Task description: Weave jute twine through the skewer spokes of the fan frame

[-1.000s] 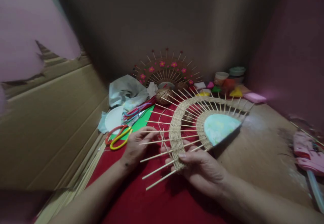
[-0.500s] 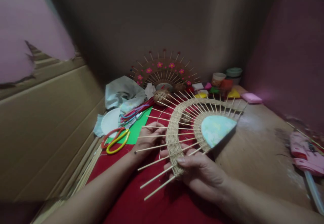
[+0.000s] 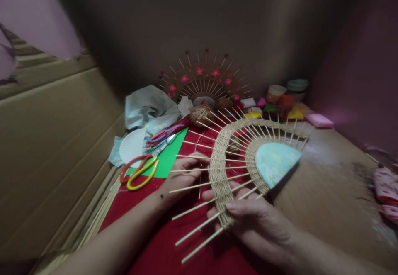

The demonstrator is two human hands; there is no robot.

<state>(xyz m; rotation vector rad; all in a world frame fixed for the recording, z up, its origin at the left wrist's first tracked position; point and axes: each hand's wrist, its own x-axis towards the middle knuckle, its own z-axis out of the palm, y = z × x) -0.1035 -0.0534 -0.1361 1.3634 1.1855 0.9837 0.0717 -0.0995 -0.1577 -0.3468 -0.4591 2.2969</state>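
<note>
A half-round woven fan (image 3: 219, 163), made of twine on thin wooden sticks with a pale blue-green half-disc (image 3: 275, 163) at its centre, is held tilted above the red cloth. My right hand (image 3: 258, 221) grips its lower end, thumb on top of the woven band and fingers beneath. Behind the sticks, my left hand (image 3: 186, 173) has its fingers pinched at the outer edge of the band. A thin strand (image 3: 199, 191) hangs just below those fingertips; what they hold is partly hidden.
Orange-and-yellow-handled scissors (image 3: 141, 175) lie on green paper (image 3: 174, 152) at left. Behind stand a twine ball (image 3: 201, 115) and a flowered fan (image 3: 199, 72). Clay packets (image 3: 319, 120) and cups (image 3: 276, 93) sit at back right, a pink glue gun (image 3: 385, 186) at far right. Cardboard (image 3: 56, 154) walls the left.
The camera view has shifted slightly, so the fan and my right hand appear a little lower and farther right. Both hands keep about the same places on the fan.
</note>
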